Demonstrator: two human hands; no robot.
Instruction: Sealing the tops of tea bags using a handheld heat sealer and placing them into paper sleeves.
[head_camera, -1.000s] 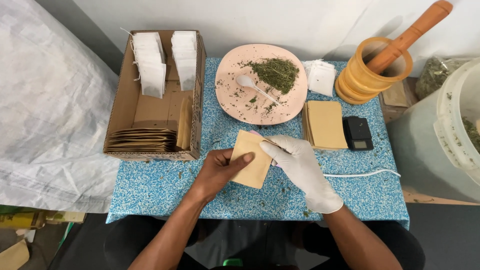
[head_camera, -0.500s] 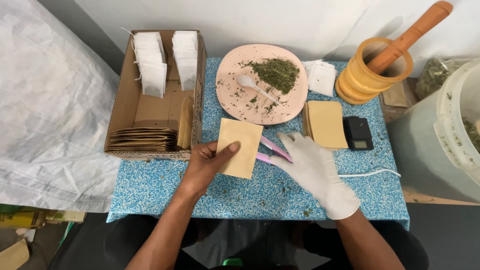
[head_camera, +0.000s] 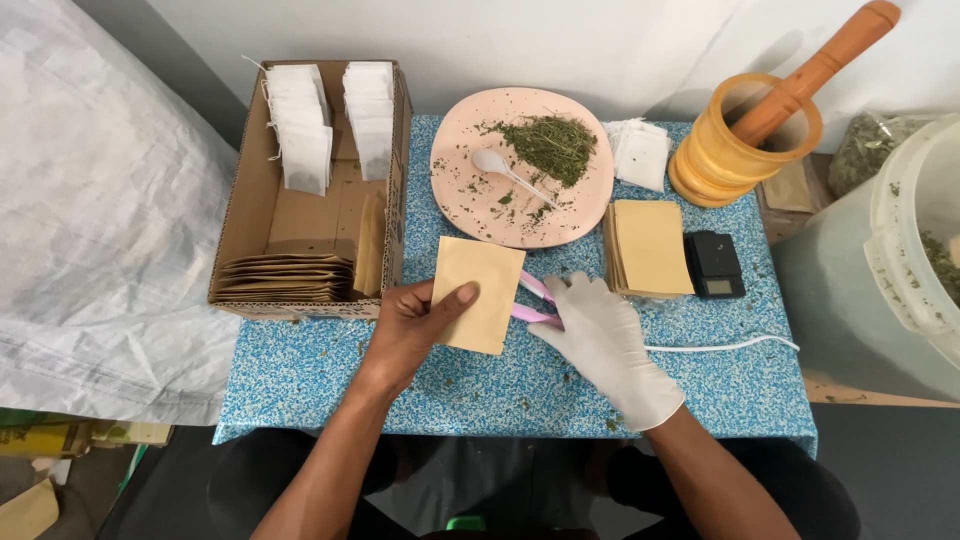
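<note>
Item 1: my bare left hand (head_camera: 408, 325) is pinching a flat tan paper envelope (head_camera: 478, 294) by its lower left edge, thumb lying over the face, fingers behind. The envelope is hanging just above the blue speckled desk (head_camera: 300, 370), near the middle; its long axis is running from near to far, tilted slightly to the right at the top, with the top edge pointing toward the pink round plate (head_camera: 470, 190).

Item 2: my white-gloved right hand (head_camera: 600, 335) is lying fingers spread over a pink tool (head_camera: 535, 300) on the desk, touching it; I cannot tell whether it is gripping it. The tool is passing partly under the envelope's right edge.

Item 3, edges and room: a brown cardboard box (head_camera: 250, 200) of sachets is closing off the left side, just beside my left hand. A stack of tan envelopes (head_camera: 650, 245) and a small black scale (head_camera: 712, 264) are standing just beyond the right hand. A thin white cord (head_camera: 720, 348) is running rightward from the glove. Bare desk is lying open along the near edge, beneath both wrists.
</note>
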